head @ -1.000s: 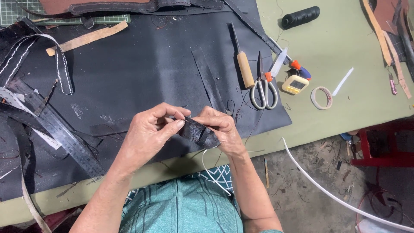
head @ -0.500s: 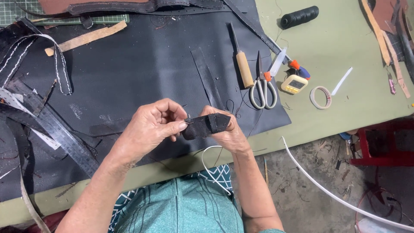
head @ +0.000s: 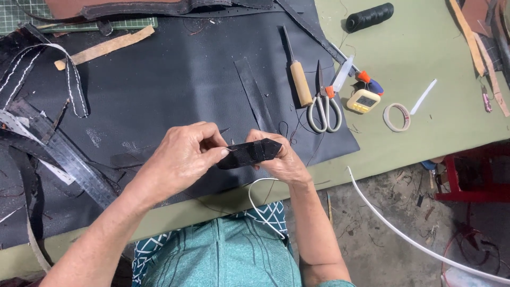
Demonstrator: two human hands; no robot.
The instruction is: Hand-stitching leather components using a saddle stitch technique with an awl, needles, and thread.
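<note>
A small black leather strap piece [head: 249,153] with pointed ends lies level between both my hands, above the near table edge. My left hand [head: 183,157] pinches its left end, with what looks like a needle at thumb and fingertip. My right hand [head: 284,162] cups the piece from behind and below, fingers wrapped around its right half. A thin dark thread trails near the hands. Under them lies a large black leather sheet [head: 175,79].
An awl with a wooden handle [head: 297,74], scissors [head: 323,103], a small timer [head: 363,100], a tape ring [head: 397,117] and a black thread spool [head: 369,17] lie on the green table at right. Black straps and a ruler [head: 58,154] lie left. A red stool [head: 467,170] stands beside the table.
The strap piece has turned from a crumpled, tilted hold to lying flat and level between my hands. My left fingers moved to its left tip.
</note>
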